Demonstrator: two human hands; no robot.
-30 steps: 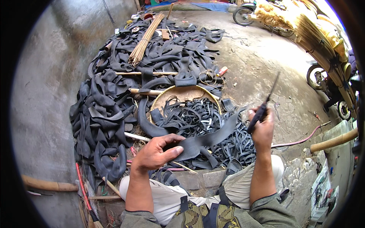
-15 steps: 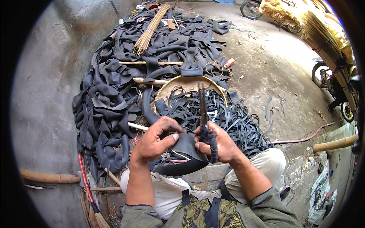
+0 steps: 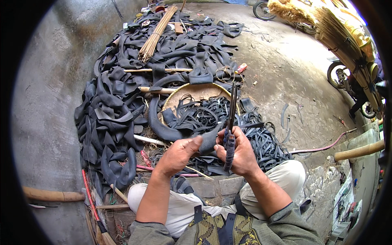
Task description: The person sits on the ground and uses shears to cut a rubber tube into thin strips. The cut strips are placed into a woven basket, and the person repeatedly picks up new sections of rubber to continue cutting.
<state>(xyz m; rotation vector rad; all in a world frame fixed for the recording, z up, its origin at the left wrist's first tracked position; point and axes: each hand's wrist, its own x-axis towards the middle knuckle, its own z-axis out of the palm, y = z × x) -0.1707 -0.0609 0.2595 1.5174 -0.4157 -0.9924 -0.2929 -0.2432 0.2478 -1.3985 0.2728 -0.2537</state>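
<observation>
My left hand is closed on the near end of a dark rubber piece, its thumb pointing up toward the right. My right hand grips a pair of scissors with cloth-wrapped handles, the blades standing up and pointing away from me. Its thumb and fingers also touch the right end of the rubber piece, which is bent between my hands. Just beyond, a round woven tray holds a tangle of cut rubber strips, which spills over on the right.
A large heap of black rubber sheets covers the left and far floor. On it lies a bundle of thin sticks. A grey wall borders the left. Brooms and a motorbike wheel stand at the right.
The rubber piece, which hung down over my lap, is now raised and bent between my hands. The scissors have shifted right, and my left hand has moved slightly right.
</observation>
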